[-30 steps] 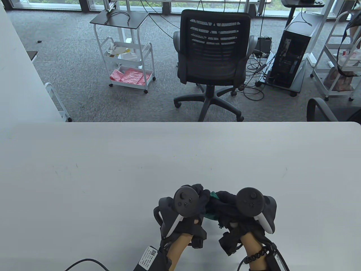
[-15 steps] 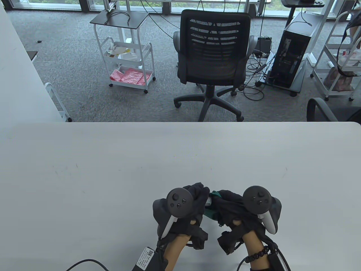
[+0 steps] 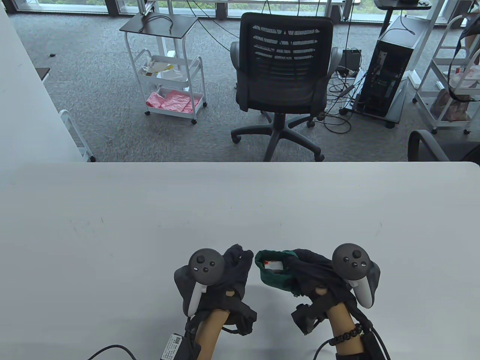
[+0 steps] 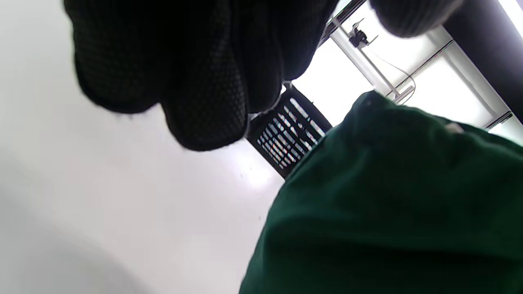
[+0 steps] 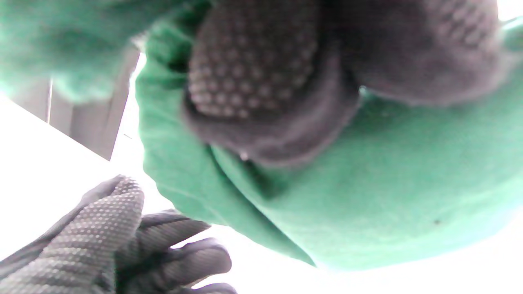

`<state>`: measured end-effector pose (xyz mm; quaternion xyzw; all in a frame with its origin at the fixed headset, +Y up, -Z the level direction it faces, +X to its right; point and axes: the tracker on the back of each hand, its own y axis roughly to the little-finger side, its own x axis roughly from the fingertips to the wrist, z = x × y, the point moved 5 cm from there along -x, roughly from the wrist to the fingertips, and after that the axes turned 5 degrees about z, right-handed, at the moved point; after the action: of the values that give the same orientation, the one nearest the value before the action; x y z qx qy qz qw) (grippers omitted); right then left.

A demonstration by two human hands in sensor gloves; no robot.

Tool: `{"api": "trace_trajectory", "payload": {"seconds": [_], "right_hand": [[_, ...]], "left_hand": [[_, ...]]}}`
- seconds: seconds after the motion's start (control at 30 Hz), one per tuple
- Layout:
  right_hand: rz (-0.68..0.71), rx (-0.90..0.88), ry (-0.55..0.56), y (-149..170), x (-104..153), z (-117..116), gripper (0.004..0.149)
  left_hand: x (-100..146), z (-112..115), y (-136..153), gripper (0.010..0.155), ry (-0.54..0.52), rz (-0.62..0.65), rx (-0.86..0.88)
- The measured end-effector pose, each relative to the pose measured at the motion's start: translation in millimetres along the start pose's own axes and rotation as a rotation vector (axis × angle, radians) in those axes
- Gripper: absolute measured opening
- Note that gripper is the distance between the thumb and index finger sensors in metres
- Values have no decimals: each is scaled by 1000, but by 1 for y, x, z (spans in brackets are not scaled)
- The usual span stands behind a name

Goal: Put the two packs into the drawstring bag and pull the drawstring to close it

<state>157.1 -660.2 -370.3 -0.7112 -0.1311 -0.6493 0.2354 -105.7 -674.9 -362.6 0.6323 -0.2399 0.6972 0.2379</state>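
Observation:
My right hand (image 3: pixel 308 270) grips a dark green drawstring bag (image 3: pixel 280 280) just above the table, near its front edge. The bag's mouth faces left and gapes. Inside it shows a white pack with a red mark (image 3: pixel 272 265); a second pack is not visible. My left hand (image 3: pixel 237 263) hovers just left of the mouth, apart from the bag, fingers relaxed and holding nothing. In the right wrist view my fingers (image 5: pixel 253 73) press into the green cloth (image 5: pixel 367 188), and the left hand (image 5: pixel 122 237) lies below it. The left wrist view shows the bag (image 4: pixel 388 204) beside my fingers (image 4: pixel 204 81).
The white table (image 3: pixel 150 225) stretches away in front of the hands. A black cable (image 3: pixel 112 350) lies at its front left edge. Beyond the far edge stand an office chair (image 3: pixel 285 75), a white cart (image 3: pixel 168 75) and a computer tower (image 3: pixel 390 67).
My left hand has come out of the bag's mouth and moved left. The mouth now shows open with a pack inside. The right hand has shifted slightly right, still gripping the bag.

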Motion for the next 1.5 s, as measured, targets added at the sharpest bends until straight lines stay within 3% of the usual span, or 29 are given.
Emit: {"api": "trace_trajectory", "payload": {"seconds": [0.13,0.27,0.33,0.43,0.5,0.57,0.6,0.63,0.9,1.13,1.5], "right_hand": [[12,9,-22,-1,-1,-5,42],[28,34,-45,-2,-1,-10,42],[39,40,-65,-3,-1,-15,42],[43,60,-90,-4,0,-22,42],[24,91,-93,-2,0,-25,42],[4,269,-58,-3,1,-24,43],[24,386,-44,-6,0,-24,43],[33,435,-50,-9,0,-25,43],[8,247,-79,-1,-1,-23,45],[21,36,-136,4,-2,-21,54],[62,1,-97,8,0,-3,62]], "left_hand": [[-5,17,12,73,139,4,121],[-5,20,9,73,158,24,142],[-5,20,6,63,149,34,86],[-5,18,7,45,86,25,32],[-4,9,5,43,21,58,14],[3,-6,-7,43,-116,142,-49],[5,-9,-17,43,-138,234,-132],[7,-10,-20,43,-146,241,-182],[6,-12,-8,43,-149,160,-82],[3,-17,17,43,-115,58,247],[-1,-31,44,43,-113,15,458]]}}
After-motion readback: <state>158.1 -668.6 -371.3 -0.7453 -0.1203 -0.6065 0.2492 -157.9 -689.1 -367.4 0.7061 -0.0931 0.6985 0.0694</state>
